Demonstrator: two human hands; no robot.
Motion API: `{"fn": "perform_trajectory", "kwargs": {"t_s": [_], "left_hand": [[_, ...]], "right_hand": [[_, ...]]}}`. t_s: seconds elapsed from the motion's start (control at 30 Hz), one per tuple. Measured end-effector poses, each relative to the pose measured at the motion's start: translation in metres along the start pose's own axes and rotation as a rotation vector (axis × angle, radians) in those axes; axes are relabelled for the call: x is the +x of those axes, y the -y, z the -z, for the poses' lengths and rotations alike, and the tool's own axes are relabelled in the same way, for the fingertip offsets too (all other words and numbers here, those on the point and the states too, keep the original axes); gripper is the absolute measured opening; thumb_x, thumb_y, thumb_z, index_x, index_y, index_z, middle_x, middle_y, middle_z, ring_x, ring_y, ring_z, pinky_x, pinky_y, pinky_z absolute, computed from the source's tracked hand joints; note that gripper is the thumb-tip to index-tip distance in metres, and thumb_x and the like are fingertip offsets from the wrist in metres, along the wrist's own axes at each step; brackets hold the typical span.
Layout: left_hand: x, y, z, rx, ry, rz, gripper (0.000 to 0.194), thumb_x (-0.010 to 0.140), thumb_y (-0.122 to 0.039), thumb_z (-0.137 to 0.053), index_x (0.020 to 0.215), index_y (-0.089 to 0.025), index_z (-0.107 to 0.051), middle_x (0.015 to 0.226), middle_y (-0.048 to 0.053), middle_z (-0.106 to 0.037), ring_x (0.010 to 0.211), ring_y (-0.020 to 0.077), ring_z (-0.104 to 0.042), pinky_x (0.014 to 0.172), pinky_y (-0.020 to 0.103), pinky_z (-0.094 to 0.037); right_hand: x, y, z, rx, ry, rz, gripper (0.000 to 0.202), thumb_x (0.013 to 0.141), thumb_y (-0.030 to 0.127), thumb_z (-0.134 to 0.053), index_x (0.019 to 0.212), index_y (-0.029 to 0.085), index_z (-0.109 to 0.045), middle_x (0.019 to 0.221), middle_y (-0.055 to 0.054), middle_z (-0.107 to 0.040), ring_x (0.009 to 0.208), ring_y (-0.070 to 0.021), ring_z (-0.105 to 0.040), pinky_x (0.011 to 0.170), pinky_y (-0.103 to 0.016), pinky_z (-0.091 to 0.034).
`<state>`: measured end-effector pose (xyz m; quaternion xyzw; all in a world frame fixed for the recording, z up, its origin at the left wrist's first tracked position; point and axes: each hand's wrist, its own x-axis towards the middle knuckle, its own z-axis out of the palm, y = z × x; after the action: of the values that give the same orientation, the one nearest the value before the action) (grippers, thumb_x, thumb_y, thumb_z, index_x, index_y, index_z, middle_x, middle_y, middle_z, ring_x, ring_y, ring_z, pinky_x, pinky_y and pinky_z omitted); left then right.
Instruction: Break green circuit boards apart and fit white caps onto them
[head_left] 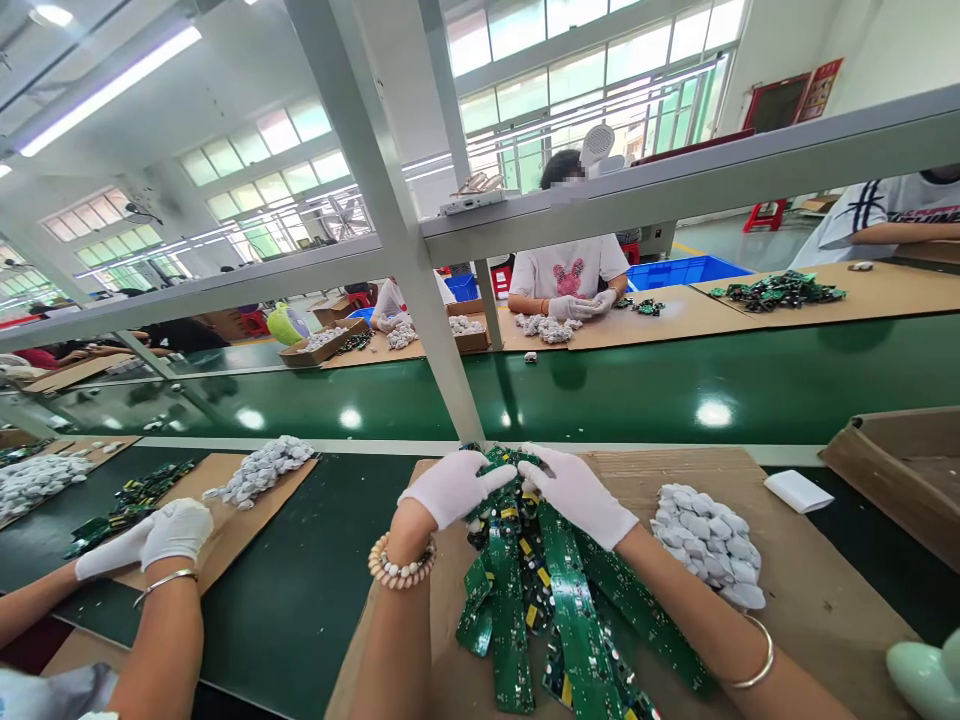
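At the left edge, a neighbour's gloved hands (176,530) overlapped, the body mostly cut off; in the middle, the left grip (450,488), white-gloved above a beaded bracelet (403,562), rested at the far end of a heap of green circuit boards (510,610), its fingertips partly lost among them; the right grip (577,495), gloved too, touched the same end; whether either had closed on a board, I could not tell; the boards fanned nearward, some cropped below, the right forearm covering part of one; farther right lay white pieces (705,545), hard to identify, and a cropped pale green object (922,680).

The dark green desk (292,600) showed left of a cardboard sheet (810,620) bearing the boards; beyond, a glossy green strip (637,375) crossed the room; a grey post (409,250) stood before windows (600,70); an open carton (892,450) sat rightmost.
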<state>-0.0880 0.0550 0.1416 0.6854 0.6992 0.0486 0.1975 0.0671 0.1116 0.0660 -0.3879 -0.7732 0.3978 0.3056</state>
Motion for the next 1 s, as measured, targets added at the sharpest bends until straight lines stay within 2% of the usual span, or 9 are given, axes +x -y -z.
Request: {"fn": "perform_trajectory", "kwargs": {"t_s": [0.1, 0.17, 0.3, 0.4, 0.53, 0.6, 0.7, 0.8, 1.0], "left_hand": [[0.004, 0.004, 0.004, -0.197, -0.070, -0.053, 0.057, 0.082, -0.063, -0.030, 0.084, -0.018, -0.065, 0.074, 0.004, -0.067, 0.073, 0.0198, -0.060, 0.065, 0.026, -0.044], [0.006, 0.005, 0.002, -0.326, -0.100, -0.101, 0.057, 0.084, -0.061, -0.028, 0.096, -0.019, -0.065, 0.090, 0.004, -0.069, 0.089, 0.0211, -0.061, 0.079, 0.027, -0.044], [0.013, 0.004, -0.009, -0.519, -0.058, -0.097, 0.061, 0.085, -0.062, -0.028, 0.112, -0.018, -0.061, 0.119, 0.006, -0.061, 0.116, 0.0236, -0.050, 0.098, 0.031, -0.036], [0.024, 0.000, -0.017, -0.653, -0.045, -0.028, 0.067, 0.084, -0.063, -0.028, 0.127, -0.016, -0.049, 0.118, 0.010, -0.061, 0.112, 0.0243, -0.053, 0.096, 0.035, -0.039], [0.037, -0.006, -0.012, -1.013, -0.356, 0.017, 0.064, 0.090, -0.055, -0.018, 0.139, -0.013, -0.025, 0.122, 0.014, -0.057, 0.103, 0.0186, -0.059, 0.089, 0.031, -0.046], [0.033, -0.005, -0.004, -1.132, -0.440, -0.019, 0.064, 0.091, -0.054, -0.015, 0.138, -0.012, -0.026, 0.127, 0.016, -0.052, 0.107, 0.0186, -0.058, 0.088, 0.030, -0.046], [0.016, 0.000, 0.005, -0.958, -0.267, -0.134, 0.060, 0.080, -0.053, -0.050, 0.127, -0.017, -0.044, 0.121, 0.012, -0.058, 0.109, 0.0208, -0.056, 0.088, 0.031, -0.047], [0.002, -0.001, 0.006, -0.785, -0.002, -0.134, 0.048, 0.073, -0.049, -0.062, 0.105, -0.013, -0.058, 0.095, 0.010, -0.068, 0.084, 0.0200, -0.065, 0.074, 0.032, -0.052], [0.011, -0.010, -0.007, -0.641, -0.147, -0.068, 0.031, 0.077, -0.043, -0.058, 0.084, -0.013, -0.062, 0.067, 0.004, -0.066, 0.061, 0.0159, -0.064, 0.051, 0.024, -0.048]], "right_hand": [[0.000, -0.002, -0.003, 0.104, 0.033, 0.059, 0.042, 0.087, 0.036, -0.042, 0.125, 0.021, -0.052, 0.127, -0.006, -0.056, 0.119, -0.0223, -0.049, 0.102, -0.037, -0.036], [0.000, -0.002, -0.005, 0.169, 0.066, 0.116, 0.041, 0.089, 0.038, -0.038, 0.123, 0.022, -0.054, 0.129, -0.005, -0.054, 0.124, -0.0207, -0.044, 0.107, -0.037, -0.030], [-0.001, 0.001, 0.000, 0.194, 0.072, 0.118, 0.039, 0.084, 0.043, -0.047, 0.112, 0.019, -0.061, 0.115, -0.008, -0.063, 0.105, -0.0229, -0.057, 0.092, -0.037, -0.043], [-0.002, 0.005, 0.005, 0.152, 0.029, 0.080, 0.030, 0.076, 0.038, -0.058, 0.095, 0.017, -0.067, 0.093, -0.006, -0.068, 0.084, -0.0211, -0.060, 0.078, -0.035, -0.046], [-0.004, 0.009, 0.008, 0.179, -0.028, 0.019, 0.025, 0.071, 0.036, -0.061, 0.084, 0.015, -0.068, 0.074, -0.002, -0.064, 0.067, -0.0161, -0.054, 0.065, -0.030, -0.043], [-0.004, 0.011, 0.011, 0.254, -0.046, 0.004, 0.026, 0.071, 0.039, -0.061, 0.082, 0.016, -0.066, 0.071, -0.001, -0.062, 0.065, -0.0144, -0.053, 0.063, -0.028, -0.042], [-0.004, 0.014, 0.016, 0.421, -0.091, -0.032, 0.031, 0.072, 0.045, -0.059, 0.082, 0.016, -0.062, 0.066, 0.001, -0.057, 0.057, -0.0116, -0.049, 0.056, -0.026, -0.040], [-0.004, 0.015, 0.020, 0.453, -0.094, -0.062, 0.036, 0.073, 0.050, -0.057, 0.085, 0.016, -0.057, 0.059, 0.004, -0.051, 0.049, -0.0099, -0.043, 0.049, -0.025, -0.036], [-0.006, 0.012, 0.022, 0.139, -0.051, -0.031, 0.031, 0.076, 0.043, -0.054, 0.091, 0.016, -0.060, 0.068, 0.000, -0.061, 0.054, -0.0131, -0.053, 0.055, -0.027, -0.040]]}}
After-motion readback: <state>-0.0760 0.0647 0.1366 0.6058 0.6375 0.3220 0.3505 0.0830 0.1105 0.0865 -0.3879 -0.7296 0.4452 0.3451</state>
